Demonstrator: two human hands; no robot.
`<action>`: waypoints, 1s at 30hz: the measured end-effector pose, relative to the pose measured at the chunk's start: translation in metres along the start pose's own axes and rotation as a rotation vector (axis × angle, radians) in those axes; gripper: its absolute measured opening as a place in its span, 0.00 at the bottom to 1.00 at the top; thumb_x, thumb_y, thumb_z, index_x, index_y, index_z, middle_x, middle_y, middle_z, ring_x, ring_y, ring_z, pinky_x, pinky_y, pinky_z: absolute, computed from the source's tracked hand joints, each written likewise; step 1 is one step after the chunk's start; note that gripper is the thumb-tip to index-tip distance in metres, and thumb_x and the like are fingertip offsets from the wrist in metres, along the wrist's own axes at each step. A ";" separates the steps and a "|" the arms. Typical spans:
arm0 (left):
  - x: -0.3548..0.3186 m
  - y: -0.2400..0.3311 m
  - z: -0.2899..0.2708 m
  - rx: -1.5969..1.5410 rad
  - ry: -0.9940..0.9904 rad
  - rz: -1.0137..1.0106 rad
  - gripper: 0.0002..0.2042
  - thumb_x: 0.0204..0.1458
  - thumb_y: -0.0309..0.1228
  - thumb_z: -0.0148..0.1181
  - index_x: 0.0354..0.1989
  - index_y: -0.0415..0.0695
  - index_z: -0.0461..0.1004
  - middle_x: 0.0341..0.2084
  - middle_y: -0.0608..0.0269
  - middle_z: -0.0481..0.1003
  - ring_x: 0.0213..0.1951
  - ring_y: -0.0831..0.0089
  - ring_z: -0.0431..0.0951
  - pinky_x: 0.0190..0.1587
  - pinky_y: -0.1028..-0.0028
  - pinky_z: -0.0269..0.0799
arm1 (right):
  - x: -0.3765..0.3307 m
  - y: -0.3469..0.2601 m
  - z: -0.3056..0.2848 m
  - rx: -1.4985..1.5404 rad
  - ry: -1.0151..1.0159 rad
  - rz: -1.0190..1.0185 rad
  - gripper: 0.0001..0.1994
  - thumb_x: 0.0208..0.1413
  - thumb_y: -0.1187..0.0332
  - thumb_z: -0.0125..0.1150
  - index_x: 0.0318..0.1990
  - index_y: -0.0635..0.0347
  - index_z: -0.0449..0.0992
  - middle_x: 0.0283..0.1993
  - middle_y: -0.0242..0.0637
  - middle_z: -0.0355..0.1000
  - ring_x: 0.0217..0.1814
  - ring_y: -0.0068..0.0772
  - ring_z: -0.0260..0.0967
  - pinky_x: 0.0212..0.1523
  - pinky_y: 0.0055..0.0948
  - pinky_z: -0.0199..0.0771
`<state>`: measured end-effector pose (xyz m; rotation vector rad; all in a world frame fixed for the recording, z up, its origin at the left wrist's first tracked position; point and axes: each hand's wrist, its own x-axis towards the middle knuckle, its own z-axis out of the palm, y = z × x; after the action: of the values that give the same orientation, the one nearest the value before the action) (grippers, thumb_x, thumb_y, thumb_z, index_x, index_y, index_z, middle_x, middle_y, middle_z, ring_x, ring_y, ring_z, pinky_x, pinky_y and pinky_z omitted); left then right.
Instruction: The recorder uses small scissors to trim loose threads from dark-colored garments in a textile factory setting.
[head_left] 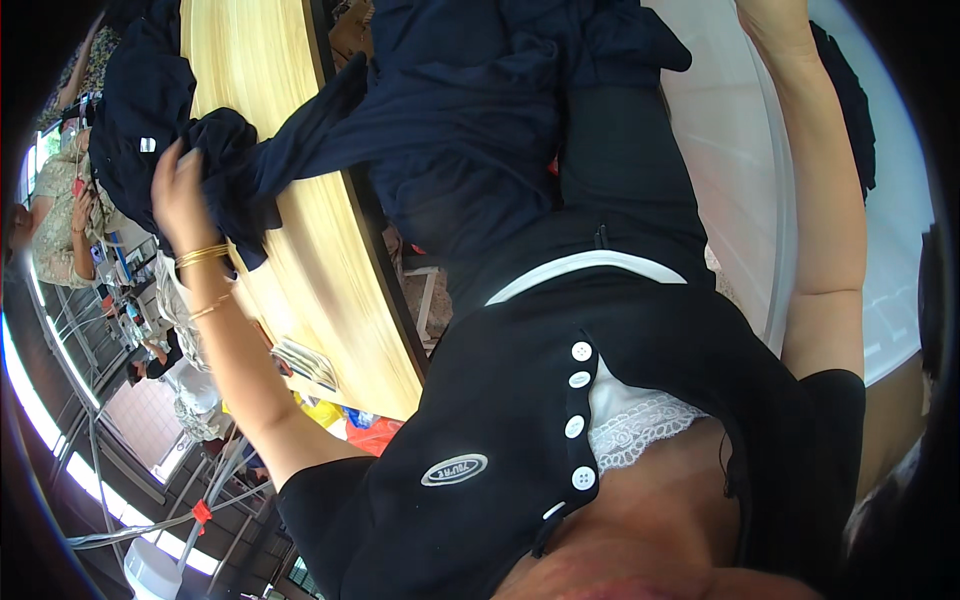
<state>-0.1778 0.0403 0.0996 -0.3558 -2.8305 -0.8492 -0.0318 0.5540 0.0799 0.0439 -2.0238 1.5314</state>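
My left hand (180,200), with thin gold bracelets on its wrist, is at a bunched dark navy garment (225,150) on the left. Its fingers are blurred, and whether they grip the cloth I cannot tell. A narrow part of the navy cloth runs from there across the wooden tabletop to a large heap of navy fabric (450,120) over my lap. More navy cloth (150,85), with a small white label, hangs at the far left. My right hand (780,25) reaches to the top edge at the right, over a white surface; its fingers are out of the picture.
The light wooden tabletop (320,260) has a dark edge. A stack of folded pieces (305,365) lies near its close end, by red and yellow bags (372,434). To the right curves a white tub-like surface (735,150) with dark cloth (845,110) beyond. Other people sit at far left.
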 end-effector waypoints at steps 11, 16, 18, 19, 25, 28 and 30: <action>-0.082 0.111 0.086 0.433 -0.541 0.632 0.13 0.48 0.34 0.65 0.40 0.43 0.77 0.38 0.58 0.78 0.48 0.61 0.76 0.66 0.47 0.47 | 0.000 0.002 0.005 -0.069 -0.079 0.089 0.10 0.57 0.69 0.63 0.45 0.62 0.77 0.33 0.21 0.68 0.35 0.13 0.63 0.38 0.15 0.63; -0.106 0.200 0.060 -0.048 -0.471 0.785 0.10 0.40 0.26 0.65 0.33 0.42 0.73 0.25 0.57 0.74 0.31 0.57 0.76 0.46 0.60 0.73 | 0.002 0.010 0.003 -0.062 -0.050 0.082 0.10 0.57 0.69 0.63 0.45 0.62 0.78 0.35 0.22 0.70 0.37 0.13 0.64 0.40 0.15 0.64; -0.126 0.228 0.057 -0.432 -0.820 0.632 0.16 0.39 0.33 0.71 0.33 0.36 0.75 0.28 0.51 0.75 0.35 0.54 0.77 0.41 0.64 0.74 | 0.002 0.011 0.004 -0.055 -0.064 0.085 0.10 0.57 0.69 0.63 0.45 0.62 0.78 0.35 0.22 0.70 0.37 0.14 0.65 0.40 0.15 0.64; -0.133 0.236 0.061 -0.627 -1.011 0.591 0.20 0.42 0.35 0.72 0.38 0.34 0.75 0.32 0.47 0.76 0.37 0.52 0.77 0.40 0.64 0.74 | 0.003 0.011 0.006 -0.037 -0.071 0.082 0.10 0.57 0.69 0.63 0.44 0.62 0.78 0.35 0.22 0.71 0.38 0.14 0.65 0.41 0.16 0.64; -0.122 0.216 0.107 -0.611 -0.914 0.331 0.16 0.56 0.34 0.59 0.49 0.37 0.74 0.51 0.45 0.73 0.54 0.53 0.73 0.56 0.65 0.68 | 0.000 0.010 0.002 -0.093 -0.118 0.071 0.10 0.57 0.71 0.63 0.45 0.63 0.78 0.34 0.22 0.70 0.36 0.14 0.64 0.38 0.16 0.64; -0.099 0.167 0.140 0.181 -0.098 0.450 0.19 0.53 0.39 0.62 0.47 0.36 0.74 0.46 0.44 0.75 0.49 0.51 0.74 0.52 0.64 0.70 | 0.000 0.008 0.006 -0.130 -0.157 0.088 0.10 0.57 0.72 0.62 0.45 0.65 0.77 0.33 0.22 0.69 0.34 0.14 0.63 0.36 0.15 0.63; -0.097 0.134 0.150 0.470 -0.129 0.333 0.18 0.48 0.37 0.65 0.44 0.39 0.75 0.36 0.52 0.76 0.40 0.54 0.77 0.44 0.62 0.72 | -0.001 0.005 0.009 -0.106 -0.172 0.088 0.10 0.57 0.72 0.62 0.45 0.65 0.77 0.33 0.22 0.69 0.34 0.13 0.63 0.36 0.15 0.63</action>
<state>-0.0616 0.2157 0.0240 -0.7970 -2.8446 -0.0933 -0.0364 0.5478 0.0735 0.0465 -2.2667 1.5163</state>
